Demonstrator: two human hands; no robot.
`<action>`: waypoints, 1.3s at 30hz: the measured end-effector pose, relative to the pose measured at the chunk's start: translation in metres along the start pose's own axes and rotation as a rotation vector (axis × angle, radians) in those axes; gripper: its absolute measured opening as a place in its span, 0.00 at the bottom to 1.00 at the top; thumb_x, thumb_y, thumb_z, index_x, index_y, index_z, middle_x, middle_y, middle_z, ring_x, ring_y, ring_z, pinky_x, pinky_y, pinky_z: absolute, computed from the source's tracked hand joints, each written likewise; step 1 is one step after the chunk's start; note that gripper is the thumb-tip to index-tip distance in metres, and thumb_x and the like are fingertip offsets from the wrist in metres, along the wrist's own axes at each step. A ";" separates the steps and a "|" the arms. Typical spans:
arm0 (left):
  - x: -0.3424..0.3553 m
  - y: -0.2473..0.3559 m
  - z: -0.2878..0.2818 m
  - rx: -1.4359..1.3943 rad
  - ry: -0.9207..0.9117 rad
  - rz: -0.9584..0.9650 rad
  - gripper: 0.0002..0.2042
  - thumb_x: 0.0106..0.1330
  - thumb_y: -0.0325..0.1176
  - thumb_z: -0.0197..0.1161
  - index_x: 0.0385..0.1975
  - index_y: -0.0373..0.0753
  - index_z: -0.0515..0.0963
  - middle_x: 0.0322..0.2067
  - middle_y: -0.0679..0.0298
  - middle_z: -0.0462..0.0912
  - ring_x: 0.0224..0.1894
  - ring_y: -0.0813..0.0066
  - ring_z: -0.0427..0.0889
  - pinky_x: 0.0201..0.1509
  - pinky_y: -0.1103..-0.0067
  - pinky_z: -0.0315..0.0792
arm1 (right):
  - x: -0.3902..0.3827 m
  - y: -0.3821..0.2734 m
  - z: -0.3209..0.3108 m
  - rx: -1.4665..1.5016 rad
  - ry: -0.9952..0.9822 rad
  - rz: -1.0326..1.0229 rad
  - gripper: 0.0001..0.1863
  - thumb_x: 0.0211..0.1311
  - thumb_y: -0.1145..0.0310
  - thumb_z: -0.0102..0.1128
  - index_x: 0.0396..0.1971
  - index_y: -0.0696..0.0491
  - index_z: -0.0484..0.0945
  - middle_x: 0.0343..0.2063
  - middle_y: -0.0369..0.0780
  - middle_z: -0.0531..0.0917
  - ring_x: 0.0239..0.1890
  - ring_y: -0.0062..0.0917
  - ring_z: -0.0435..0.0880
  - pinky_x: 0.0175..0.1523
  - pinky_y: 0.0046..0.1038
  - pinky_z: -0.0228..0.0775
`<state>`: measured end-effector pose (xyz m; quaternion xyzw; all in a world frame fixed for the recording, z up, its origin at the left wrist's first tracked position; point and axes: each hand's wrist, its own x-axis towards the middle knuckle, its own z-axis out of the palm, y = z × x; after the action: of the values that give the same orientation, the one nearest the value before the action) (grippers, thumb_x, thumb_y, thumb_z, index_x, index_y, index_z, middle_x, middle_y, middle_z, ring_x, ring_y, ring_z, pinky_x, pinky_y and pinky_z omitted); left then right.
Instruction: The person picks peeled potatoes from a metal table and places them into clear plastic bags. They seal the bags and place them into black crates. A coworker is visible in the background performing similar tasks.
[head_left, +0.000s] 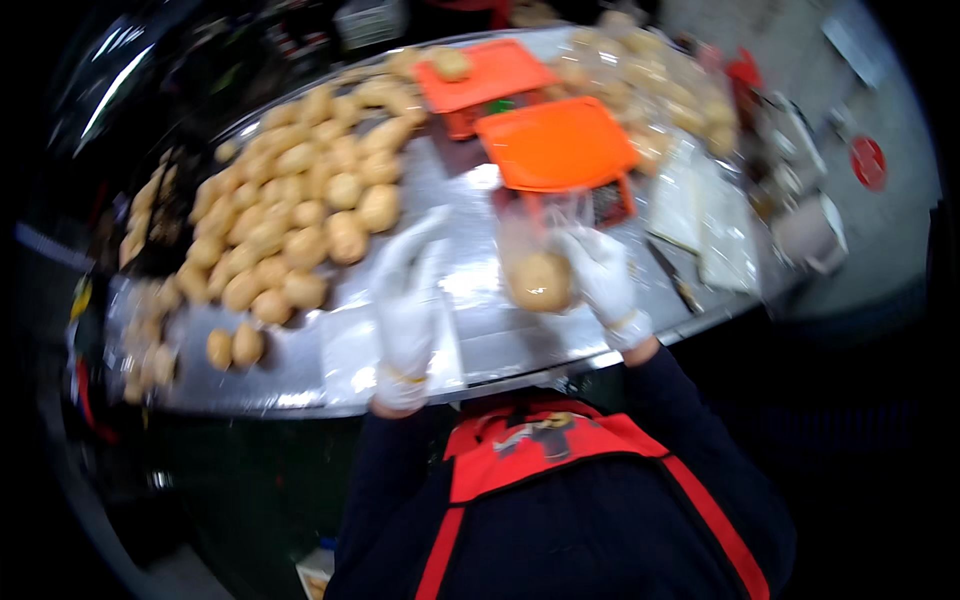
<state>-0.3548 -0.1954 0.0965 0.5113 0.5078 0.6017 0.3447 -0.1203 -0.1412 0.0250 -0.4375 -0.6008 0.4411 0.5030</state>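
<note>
Both my hands wear white gloves. My right hand [603,275] grips the top of a see-through plastic bag [515,225]. In that bag hangs a round, pale-brown, potato-like vegetable [541,282], just over the metal table [465,265]. My left hand [408,295] is raised with its fingers stretched out, somewhat blurred, and nothing shows in it. Left of it lies a large heap of similar potato-like vegetables [290,205]. Two loose vegetables [235,348] sit apart near the table's front edge. Beneath my left wrist lies a pale sheet [345,350], perhaps flat bags.
Two orange plastic stools [560,145] stand at the back, one vegetable [450,64] on the farther. Filled see-through bags [650,75] lie behind them. To the right are stacked plastic bags [700,215] and a knife [675,275]. Another filled bag [150,335] rests at the left edge.
</note>
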 end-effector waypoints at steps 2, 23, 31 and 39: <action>-0.019 -0.021 -0.007 -0.062 -0.007 -0.109 0.14 0.75 0.26 0.60 0.57 0.29 0.79 0.51 0.61 0.84 0.40 0.83 0.78 0.45 0.85 0.73 | -0.004 0.040 -0.032 -0.143 0.087 0.010 0.12 0.74 0.67 0.59 0.43 0.60 0.85 0.32 0.40 0.87 0.32 0.22 0.85 0.40 0.28 0.76; -0.075 -0.037 0.161 -0.490 -0.902 -0.241 0.26 0.64 0.21 0.69 0.64 0.31 0.71 0.59 0.58 0.76 0.60 0.70 0.75 0.62 0.74 0.72 | -0.140 -0.063 -0.088 -0.116 0.362 0.161 0.15 0.78 0.65 0.55 0.44 0.62 0.84 0.30 0.34 0.85 0.35 0.11 0.79 0.41 0.21 0.75; -0.040 -0.053 0.162 -0.333 -0.750 -0.259 0.08 0.73 0.25 0.64 0.47 0.30 0.82 0.43 0.66 0.84 0.44 0.83 0.78 0.50 0.84 0.72 | -0.114 -0.088 -0.084 -0.161 0.348 0.324 0.18 0.65 0.66 0.69 0.52 0.58 0.82 0.40 0.43 0.89 0.43 0.27 0.89 0.52 0.26 0.78; 0.059 -0.061 0.189 -0.181 -0.355 -0.210 0.08 0.75 0.31 0.61 0.37 0.32 0.81 0.34 0.68 0.82 0.37 0.81 0.78 0.43 0.81 0.71 | 0.078 -0.045 -0.257 -0.034 0.117 0.122 0.23 0.69 0.66 0.66 0.62 0.55 0.76 0.49 0.37 0.83 0.44 0.15 0.81 0.47 0.22 0.77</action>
<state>-0.1931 -0.0760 0.0458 0.5207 0.4334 0.5060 0.5339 0.1218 -0.0528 0.1125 -0.5068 -0.5500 0.4343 0.5021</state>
